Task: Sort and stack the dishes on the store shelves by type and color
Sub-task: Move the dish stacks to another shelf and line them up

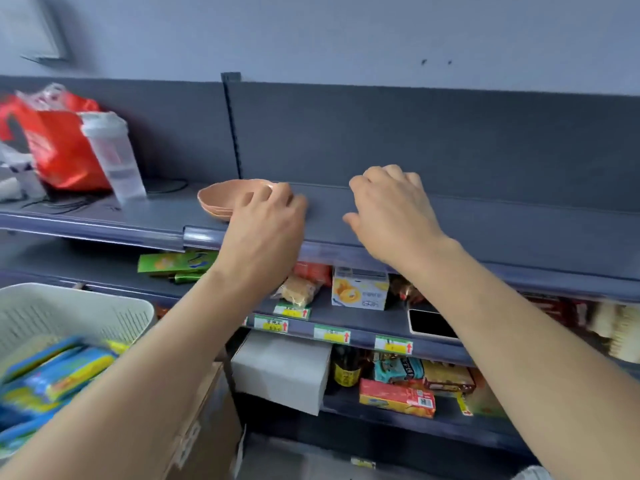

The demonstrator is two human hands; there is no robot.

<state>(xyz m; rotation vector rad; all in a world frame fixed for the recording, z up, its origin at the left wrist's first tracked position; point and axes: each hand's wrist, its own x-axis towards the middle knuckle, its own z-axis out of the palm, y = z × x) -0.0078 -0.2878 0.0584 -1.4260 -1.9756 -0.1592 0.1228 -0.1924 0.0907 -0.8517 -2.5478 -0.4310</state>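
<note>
A small stack of peach-coloured shallow bowls (221,199) rests on the dark grey top shelf (485,223), near its front edge. My left hand (266,223) lies against the right side of the stack, fingers curled over the rim of the top bowl. My right hand (391,209) hovers over the bare shelf to the right of the bowls, fingers loosely bent, holding nothing. The right part of the stack is hidden behind my left hand.
A clear shaker bottle (114,157) and a red plastic bag (59,143) stand at the shelf's left. Lower shelves hold snack boxes (360,289) and a phone (429,323). A pale plastic basket (69,317) with blue packets sits lower left, above a cardboard box (204,427).
</note>
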